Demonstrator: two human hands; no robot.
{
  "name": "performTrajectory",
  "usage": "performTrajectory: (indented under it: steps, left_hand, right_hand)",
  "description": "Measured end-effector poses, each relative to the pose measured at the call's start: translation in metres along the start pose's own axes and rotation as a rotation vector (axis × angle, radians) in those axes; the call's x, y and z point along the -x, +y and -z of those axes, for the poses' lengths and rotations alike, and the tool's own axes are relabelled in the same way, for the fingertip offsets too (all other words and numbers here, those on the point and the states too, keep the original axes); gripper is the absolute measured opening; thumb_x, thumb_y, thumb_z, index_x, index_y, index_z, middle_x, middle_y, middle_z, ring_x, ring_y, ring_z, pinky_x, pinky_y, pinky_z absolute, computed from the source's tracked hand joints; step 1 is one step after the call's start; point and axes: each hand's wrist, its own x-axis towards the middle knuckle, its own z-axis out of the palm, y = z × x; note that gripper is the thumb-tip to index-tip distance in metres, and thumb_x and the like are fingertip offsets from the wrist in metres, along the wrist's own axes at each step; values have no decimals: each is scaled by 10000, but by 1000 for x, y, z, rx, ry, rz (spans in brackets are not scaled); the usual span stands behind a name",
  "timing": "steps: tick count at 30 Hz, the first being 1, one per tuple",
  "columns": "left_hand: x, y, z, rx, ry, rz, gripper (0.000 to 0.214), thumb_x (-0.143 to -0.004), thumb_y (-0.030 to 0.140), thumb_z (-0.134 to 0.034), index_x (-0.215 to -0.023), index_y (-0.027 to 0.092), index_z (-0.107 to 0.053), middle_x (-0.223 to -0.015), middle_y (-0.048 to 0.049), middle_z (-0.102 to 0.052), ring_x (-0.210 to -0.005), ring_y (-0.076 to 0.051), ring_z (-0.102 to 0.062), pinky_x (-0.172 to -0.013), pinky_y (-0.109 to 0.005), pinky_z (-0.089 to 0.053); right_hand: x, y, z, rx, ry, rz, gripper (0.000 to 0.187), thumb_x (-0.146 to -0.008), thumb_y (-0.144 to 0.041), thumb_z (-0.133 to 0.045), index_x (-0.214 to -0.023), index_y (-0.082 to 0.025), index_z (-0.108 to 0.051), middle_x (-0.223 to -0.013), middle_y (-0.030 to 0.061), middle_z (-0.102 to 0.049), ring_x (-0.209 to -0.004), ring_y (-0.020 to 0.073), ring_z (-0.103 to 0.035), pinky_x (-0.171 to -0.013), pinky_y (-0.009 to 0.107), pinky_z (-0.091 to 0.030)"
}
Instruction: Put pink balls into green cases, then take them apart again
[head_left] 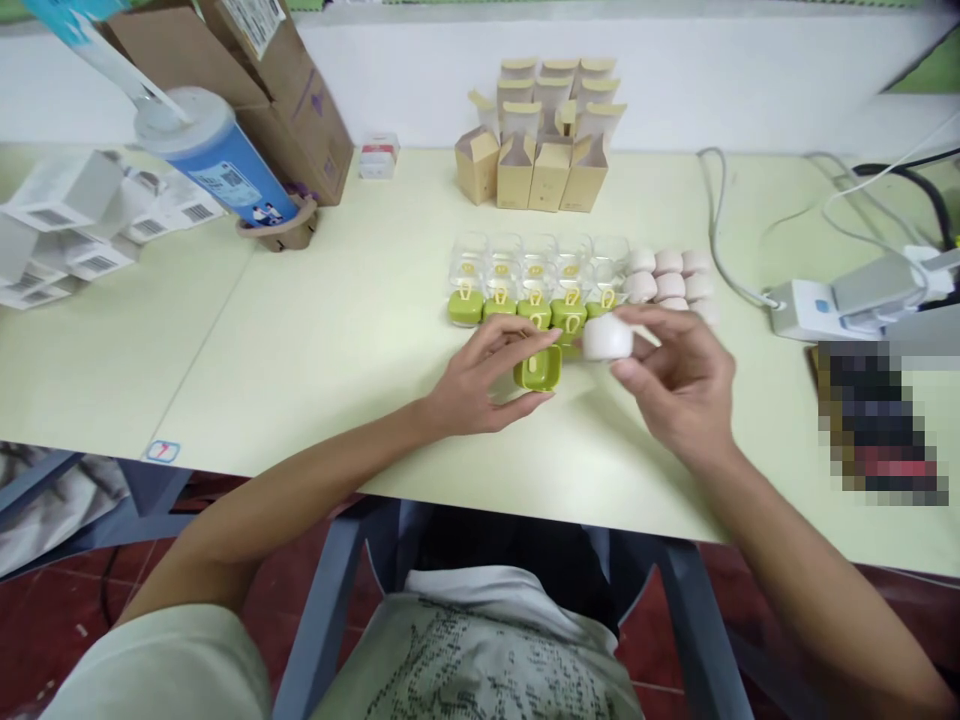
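My left hand [499,375] is closed round a small green plastic case [541,370], its hollow side turned towards me. Between the fingertips of my right hand [679,375] is a white rounded block [608,338], held just right of the case and apart from it. Behind my hands stands a row of green cases [466,307] with pale yellow loops on top. Clear plastic covers [506,255] are lined up behind that row. To their right sits a group of whitish, faintly pink rounded blocks [670,287].
Small open cardboard boxes [551,170] stand at the back. At left are white boxes [67,190], a blue canister [232,165] and a large carton [300,100]. A white power strip [814,310] with cables and a blurred dark object [874,420] lie at right.
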Motion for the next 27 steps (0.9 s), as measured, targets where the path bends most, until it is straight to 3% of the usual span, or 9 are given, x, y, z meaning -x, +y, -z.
performTrajectory:
  steps: [3, 6, 12, 19, 27]
  left_hand:
    - [2, 4, 0, 33, -7, 44, 713, -990, 378, -853, -1618, 233, -548, -1296, -124, -788, -1182, -238, -773, -939, -366, -696]
    - [1, 7, 0, 19, 14, 62, 649, -972, 393, -877, -1542, 238, -610, -1271, -114, -798, -1135, -231, -785, -921, -353, -697]
    - [0, 6, -1, 40, 48, 6, 613, -984, 382, -872, -1521, 180, -656, -1245, -135, -774, -1118, -216, -781, -910, -326, -695]
    - [0, 8, -3, 48, 70, -6, 697, -924, 436, -928, -1527, 212, -659, -1220, -105, -790, -1079, -207, -795, -907, -332, -699]
    - [1, 8, -5, 75, 104, 4, 704, -855, 541, -946, -1411, 173, -721, -1121, -85, -785, -943, -159, -760, -711, -241, -629]
  right_hand:
    - [6, -8, -9, -36, -112, -36, 341, -997, -345, -865, -1332, -362, -808, -1327, 62, -810, -1233, 266, -788, -1005, 451, -709]
    - [6, -13, -8, -35, -133, -34, 357, -1020, -293, -835, -1367, -376, -815, -1305, 68, -831, -1199, 266, -791, -968, 442, -704]
    - [4, -8, -5, -72, -217, -59, 305, -1024, -330, -829, -1326, -373, -837, -1270, 79, -776, -1175, 259, -759, -966, 434, -686]
    - [7, -2, -9, -86, -259, -57, 294, -1042, -330, -803, -1333, -364, -805, -1219, 73, -736, -1104, 236, -721, -918, 382, -647]
    - [10, -1, -14, -148, -255, -114, 255, -1043, -377, -801, -1293, -338, -767, -1234, 68, -695, -1123, 221, -719, -984, 380, -653]
